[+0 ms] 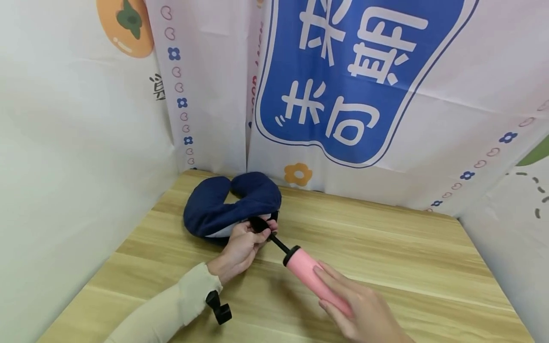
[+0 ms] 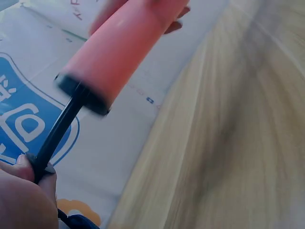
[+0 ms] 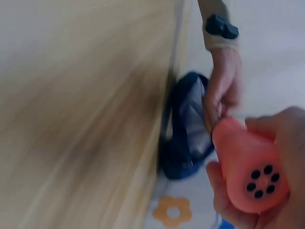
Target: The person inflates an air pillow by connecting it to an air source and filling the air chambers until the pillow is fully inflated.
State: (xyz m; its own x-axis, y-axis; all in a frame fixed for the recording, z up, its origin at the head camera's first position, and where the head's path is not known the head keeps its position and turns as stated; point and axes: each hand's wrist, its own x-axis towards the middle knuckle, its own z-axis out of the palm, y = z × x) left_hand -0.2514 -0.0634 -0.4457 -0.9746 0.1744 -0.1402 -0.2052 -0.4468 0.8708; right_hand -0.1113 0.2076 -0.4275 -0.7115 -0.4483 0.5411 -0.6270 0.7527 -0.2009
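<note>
A navy U-shaped neck pillow (image 1: 253,202) lies near the back left of the table, a pale strip showing along its front edge. My left hand (image 1: 240,250) is at that front edge and pinches the black handle (image 1: 259,224) of a hand pump. From there a thin black rod (image 2: 59,129) runs into the pump's pink barrel (image 1: 315,276). Around the barrel's near end curls my right hand (image 1: 364,305). The barrel's end, with several dark holes, faces the right wrist camera. What the left fingers touch on the pillow is partly hidden.
The wooden table (image 1: 386,247) extends to the right of the hands. White printed cloth (image 1: 214,95) stands behind and at both sides. A black wrist mount (image 1: 219,307) sticks out from the left sleeve.
</note>
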